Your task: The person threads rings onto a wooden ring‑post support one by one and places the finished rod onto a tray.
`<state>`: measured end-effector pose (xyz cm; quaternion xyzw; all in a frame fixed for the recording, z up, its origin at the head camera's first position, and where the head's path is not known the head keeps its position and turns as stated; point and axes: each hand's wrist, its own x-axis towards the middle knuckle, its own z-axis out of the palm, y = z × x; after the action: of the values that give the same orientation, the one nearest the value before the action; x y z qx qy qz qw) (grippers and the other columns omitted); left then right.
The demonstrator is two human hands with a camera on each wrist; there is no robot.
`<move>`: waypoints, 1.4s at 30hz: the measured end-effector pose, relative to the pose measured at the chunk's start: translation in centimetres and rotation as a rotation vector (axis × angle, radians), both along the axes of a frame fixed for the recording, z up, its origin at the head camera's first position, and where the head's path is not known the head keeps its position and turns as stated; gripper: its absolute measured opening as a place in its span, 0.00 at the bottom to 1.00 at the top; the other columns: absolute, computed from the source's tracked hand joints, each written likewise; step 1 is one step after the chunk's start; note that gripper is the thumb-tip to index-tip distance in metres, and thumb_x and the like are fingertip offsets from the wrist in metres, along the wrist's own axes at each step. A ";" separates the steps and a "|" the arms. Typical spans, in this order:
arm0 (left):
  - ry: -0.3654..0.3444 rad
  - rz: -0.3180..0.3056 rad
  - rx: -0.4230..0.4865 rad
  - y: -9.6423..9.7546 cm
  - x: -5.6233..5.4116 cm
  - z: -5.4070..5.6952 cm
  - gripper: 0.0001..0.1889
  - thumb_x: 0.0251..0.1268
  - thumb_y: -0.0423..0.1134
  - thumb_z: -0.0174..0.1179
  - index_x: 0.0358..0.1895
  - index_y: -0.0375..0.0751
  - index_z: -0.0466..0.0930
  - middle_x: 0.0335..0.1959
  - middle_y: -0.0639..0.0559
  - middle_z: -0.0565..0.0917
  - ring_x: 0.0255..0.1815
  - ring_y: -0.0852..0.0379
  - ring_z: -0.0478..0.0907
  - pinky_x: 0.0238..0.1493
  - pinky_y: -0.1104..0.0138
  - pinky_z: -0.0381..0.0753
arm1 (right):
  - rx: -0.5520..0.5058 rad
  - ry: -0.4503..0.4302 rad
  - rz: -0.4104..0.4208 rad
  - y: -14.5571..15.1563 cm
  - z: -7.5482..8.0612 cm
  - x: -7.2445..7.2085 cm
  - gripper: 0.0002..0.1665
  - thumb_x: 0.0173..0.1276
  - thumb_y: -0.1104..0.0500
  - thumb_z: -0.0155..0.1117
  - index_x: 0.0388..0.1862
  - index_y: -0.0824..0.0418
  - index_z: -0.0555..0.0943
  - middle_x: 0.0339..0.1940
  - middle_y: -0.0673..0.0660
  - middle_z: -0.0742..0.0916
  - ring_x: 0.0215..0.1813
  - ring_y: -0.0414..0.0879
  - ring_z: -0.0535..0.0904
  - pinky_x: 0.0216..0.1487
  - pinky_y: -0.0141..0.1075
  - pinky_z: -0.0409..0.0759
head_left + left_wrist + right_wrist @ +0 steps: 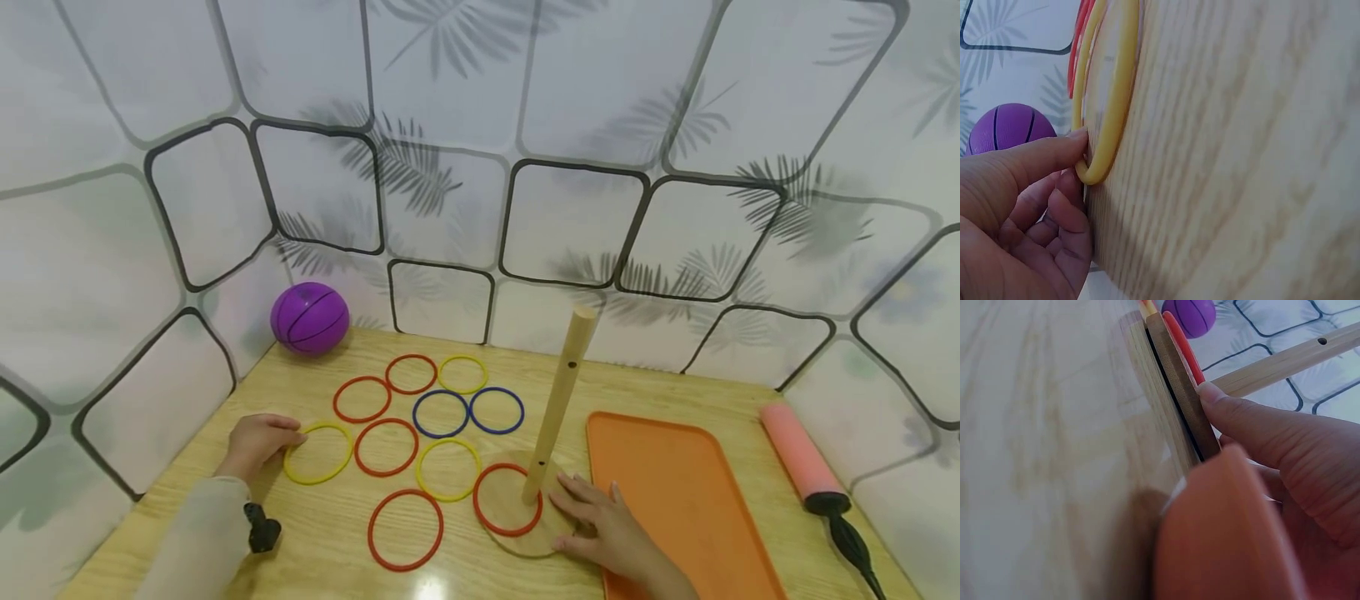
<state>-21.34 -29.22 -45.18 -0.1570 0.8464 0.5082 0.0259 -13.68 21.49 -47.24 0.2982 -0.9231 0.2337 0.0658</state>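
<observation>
My left hand (258, 442) pinches the near-left edge of a yellow ring (352, 450) between thumb and finger; in the left wrist view the thumb (1075, 140) presses on that ring. The ring lies at the left of the tabletop. My right hand (607, 525) rests at the right rim of a round wooden base (558, 521), its fingers spread. An upright wooden post (558, 400) stands on this base. A red ring (480, 521) lies on the base and appears to go round the post's foot. The right wrist view shows the thumb (1213, 394) on the base's edge.
Several red, yellow and blue rings lie flat left of the post, including a near red ring (372, 546) and a blue ring (522, 412). A purple ball (310, 318) sits back left. An orange tray (660, 467) and pink pump (802, 450) lie at right. Patterned walls (442, 200) enclose the table.
</observation>
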 end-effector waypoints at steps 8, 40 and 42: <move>-0.059 -0.071 0.084 -0.6 -0.3 0.2 0.25 0.51 0.35 0.69 0.50 0.23 0.76 0.26 0.60 0.80 0.26 0.63 0.73 0.27 0.70 0.76 | -0.006 0.006 0.002 0.0 0.0 0.1 0.36 0.55 0.39 0.68 0.60 0.54 0.78 0.63 0.59 0.77 0.63 0.63 0.70 0.55 0.74 0.52; -0.046 -0.300 0.384 -1.6 1.8 3.7 0.07 0.63 0.36 0.62 0.37 0.56 0.84 0.35 0.63 0.82 0.37 0.68 0.78 0.40 0.75 0.79 | -0.003 -0.085 0.012 0.0 0.1 -0.1 0.38 0.56 0.38 0.66 0.61 0.58 0.77 0.65 0.61 0.74 0.65 0.65 0.66 0.60 0.71 0.52; -0.038 -0.321 0.406 -0.9 1.8 4.6 0.08 0.64 0.35 0.61 0.37 0.56 0.84 0.35 0.62 0.82 0.37 0.67 0.78 0.40 0.74 0.79 | -0.001 -0.085 0.011 0.0 0.1 -0.1 0.38 0.56 0.38 0.66 0.61 0.59 0.77 0.65 0.62 0.74 0.65 0.65 0.66 0.60 0.71 0.52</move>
<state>-19.58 -30.10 -40.58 -0.0215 0.7406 0.6540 0.1531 -13.81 21.48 -47.10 0.2932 -0.9232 0.2470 0.0250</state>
